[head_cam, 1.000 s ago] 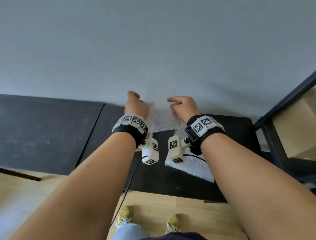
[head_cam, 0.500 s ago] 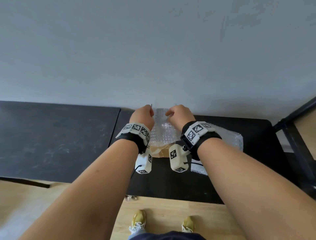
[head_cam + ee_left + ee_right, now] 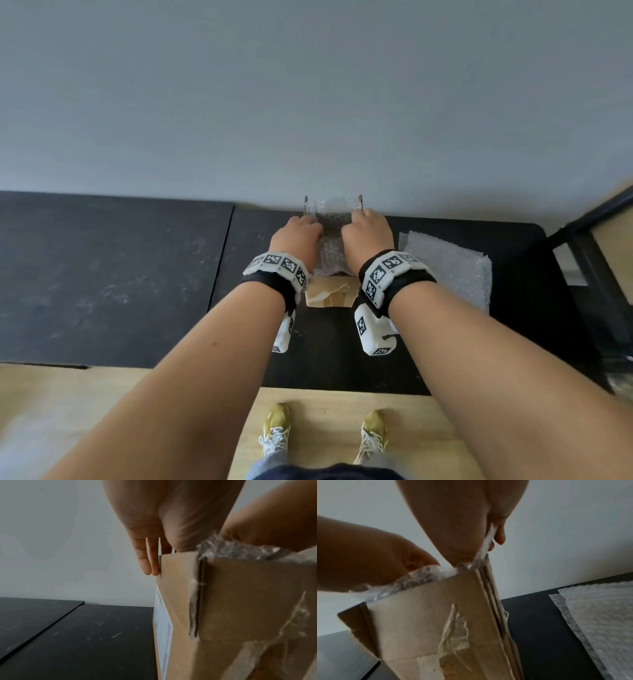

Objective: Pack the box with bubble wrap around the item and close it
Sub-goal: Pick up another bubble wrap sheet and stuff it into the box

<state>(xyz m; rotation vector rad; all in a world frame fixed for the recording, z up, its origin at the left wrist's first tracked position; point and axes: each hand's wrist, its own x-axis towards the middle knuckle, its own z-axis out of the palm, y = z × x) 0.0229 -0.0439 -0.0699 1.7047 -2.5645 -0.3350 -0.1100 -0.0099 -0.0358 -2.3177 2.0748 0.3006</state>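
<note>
An open brown cardboard box [image 3: 330,293] stands on the black table [image 3: 342,359] against the wall. A sheet of bubble wrap [image 3: 332,212] hangs down into it, its far end standing up above the rim. My left hand [image 3: 297,236] is at the box's left wall; its fingers [image 3: 147,561] lie straight down the outside of the box [image 3: 248,595], with bubble wrap [image 3: 231,547] bunched at the rim. My right hand [image 3: 367,233] is at the right wall and pinches the bubble wrap [image 3: 488,540] edge above the box [image 3: 428,608]. The item inside is hidden.
A second bubble wrap sheet [image 3: 445,270] lies flat on the table right of the box, also the spare bubble wrap [image 3: 599,615] in the right wrist view. A black metal frame [image 3: 589,240] stands at far right. A lower black panel [image 3: 102,274] adjoins on the left.
Both hands have come down from in front of the wall with the bubble wrap and pushed it into the box. The view has tilted down, so the box's front flap now shows.
</note>
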